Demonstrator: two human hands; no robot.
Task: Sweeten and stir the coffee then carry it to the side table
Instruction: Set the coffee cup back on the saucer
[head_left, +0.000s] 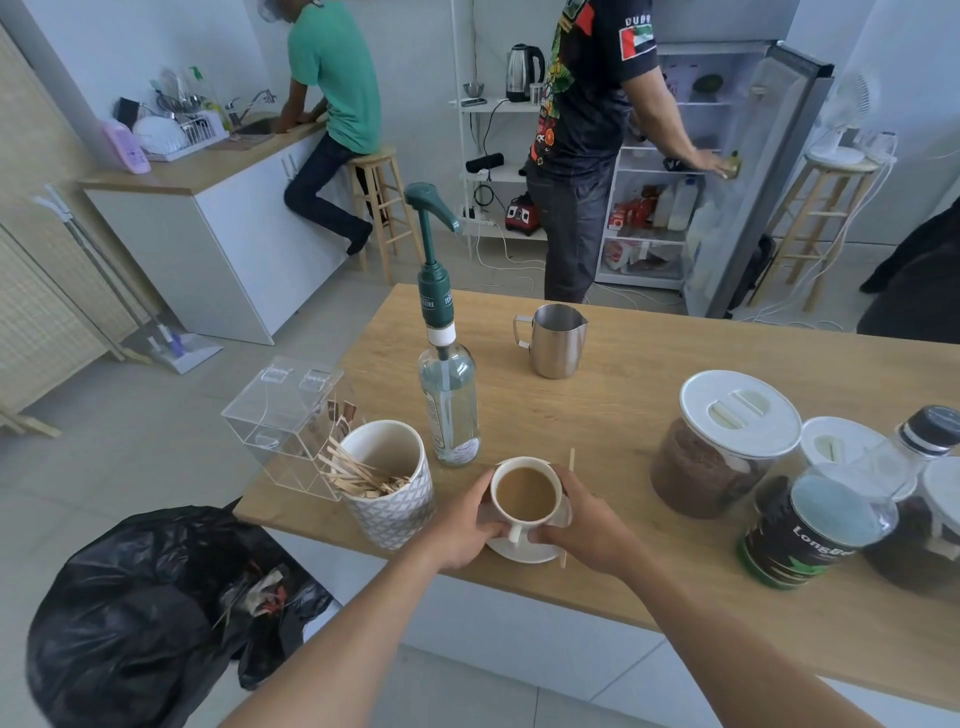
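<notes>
Steel pitcher (556, 343), black bin bag (130, 597)

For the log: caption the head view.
The left hand and right hand hold the saucer bearing the coffee cup, stirrer alongside.

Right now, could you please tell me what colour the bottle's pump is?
The pump is dark green; head view shows it.

Wooden table (623, 415) bears pump bottle (449, 405), steel jug (556, 343), stirrer pot (395, 512), clear box (280, 415), jars (722, 452).
</notes>
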